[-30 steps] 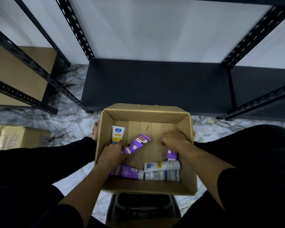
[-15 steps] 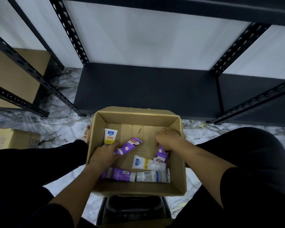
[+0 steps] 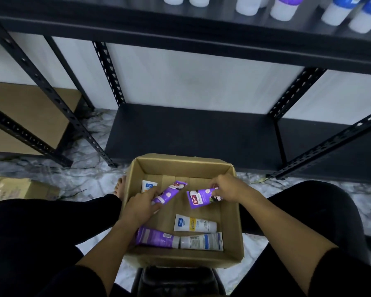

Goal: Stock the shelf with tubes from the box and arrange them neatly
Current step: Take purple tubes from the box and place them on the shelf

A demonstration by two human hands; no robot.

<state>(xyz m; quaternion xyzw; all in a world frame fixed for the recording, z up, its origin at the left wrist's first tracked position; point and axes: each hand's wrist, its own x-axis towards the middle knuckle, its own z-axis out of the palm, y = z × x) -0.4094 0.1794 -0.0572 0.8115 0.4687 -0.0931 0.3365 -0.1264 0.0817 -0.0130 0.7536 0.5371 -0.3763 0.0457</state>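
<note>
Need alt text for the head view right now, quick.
Both hands reach into an open cardboard box, the left hand and right hand each gripping a purple tube. Four more tubes lie inside, below a bare black shelf.

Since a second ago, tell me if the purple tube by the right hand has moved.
Yes. The right hand has lifted that purple tube off the box's right wall toward the middle.

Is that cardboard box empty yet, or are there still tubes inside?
Not empty. The open box holds six tubes: each hand grips a purple one, and four more lie on the bottom, among them a white tube.
</note>
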